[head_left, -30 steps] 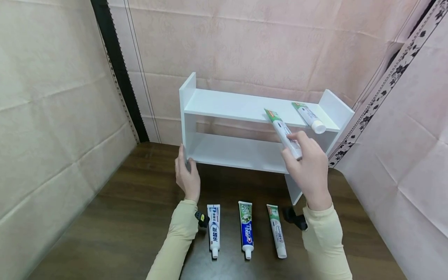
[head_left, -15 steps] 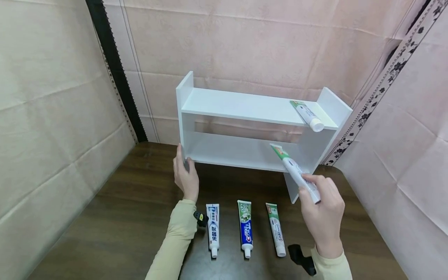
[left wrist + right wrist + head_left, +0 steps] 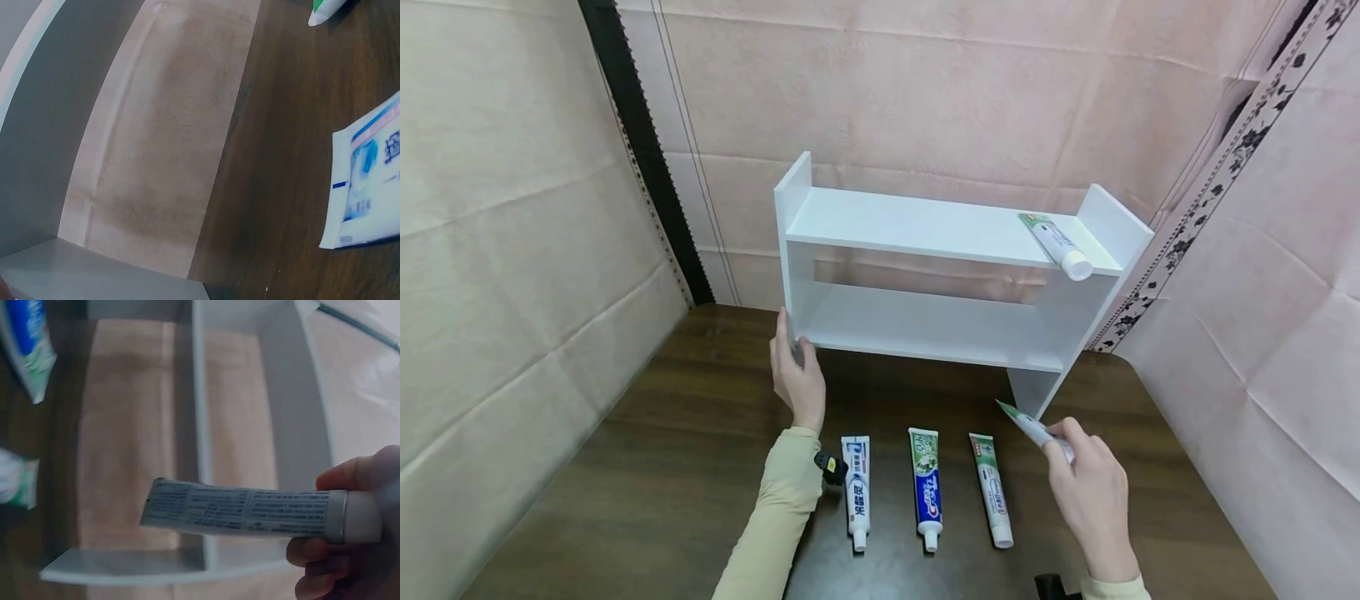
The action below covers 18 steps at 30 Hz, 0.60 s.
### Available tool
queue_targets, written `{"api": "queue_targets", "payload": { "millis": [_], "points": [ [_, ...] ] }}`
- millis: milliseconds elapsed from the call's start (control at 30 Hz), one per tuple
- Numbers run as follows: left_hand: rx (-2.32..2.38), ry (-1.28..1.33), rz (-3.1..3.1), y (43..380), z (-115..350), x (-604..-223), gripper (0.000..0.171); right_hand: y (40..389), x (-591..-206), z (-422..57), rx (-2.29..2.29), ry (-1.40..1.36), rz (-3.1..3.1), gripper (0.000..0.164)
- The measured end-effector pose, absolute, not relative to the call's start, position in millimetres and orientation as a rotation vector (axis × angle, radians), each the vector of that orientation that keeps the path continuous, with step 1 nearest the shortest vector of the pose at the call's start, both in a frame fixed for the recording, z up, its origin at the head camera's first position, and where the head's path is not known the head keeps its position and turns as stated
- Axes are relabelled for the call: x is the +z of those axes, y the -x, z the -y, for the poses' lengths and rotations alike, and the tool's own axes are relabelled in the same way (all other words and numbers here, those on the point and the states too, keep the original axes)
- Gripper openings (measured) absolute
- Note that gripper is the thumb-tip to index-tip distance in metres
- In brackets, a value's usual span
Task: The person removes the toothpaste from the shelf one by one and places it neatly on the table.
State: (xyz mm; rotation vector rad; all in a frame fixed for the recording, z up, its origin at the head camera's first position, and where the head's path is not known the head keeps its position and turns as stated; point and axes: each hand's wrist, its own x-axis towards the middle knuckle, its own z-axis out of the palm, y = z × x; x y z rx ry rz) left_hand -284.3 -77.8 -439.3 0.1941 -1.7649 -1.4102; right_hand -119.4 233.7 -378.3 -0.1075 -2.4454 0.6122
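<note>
My right hand (image 3: 1092, 492) pinches a green-and-white toothpaste tube (image 3: 1034, 428) near its cap, in front of the shelf's right leg. In the right wrist view the printed back of that tube (image 3: 244, 509) faces the camera, thumb above and fingers below. My left hand (image 3: 799, 377) grips the lower left side panel of a white two-tier shelf (image 3: 917, 329). On the upper tier, at the right, lies another green-and-white toothpaste tube (image 3: 1057, 246), its cap over the front edge.
Along the front of the wooden table (image 3: 647, 500) lie three tubes: a white-and-blue toothpaste (image 3: 857, 492), a green-and-blue toothpaste (image 3: 928, 487) and a green-and-white toothpaste (image 3: 991, 490). Fabric walls (image 3: 940, 92) enclose the back and both sides.
My right hand has moved from the upper tier down toward the table, bringing the pinched toothpaste tube with it. My left hand keeps its grip on the shelf's side.
</note>
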Motion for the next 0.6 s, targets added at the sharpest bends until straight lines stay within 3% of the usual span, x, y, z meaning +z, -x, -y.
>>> {"api": "queue_targets", "payload": {
  "millis": [600],
  "points": [
    [-1.398,-0.192,1.767,286,77,-441,0.054,120,-444,-266,0.545,0.167,2.944,0.028]
  ]
}}
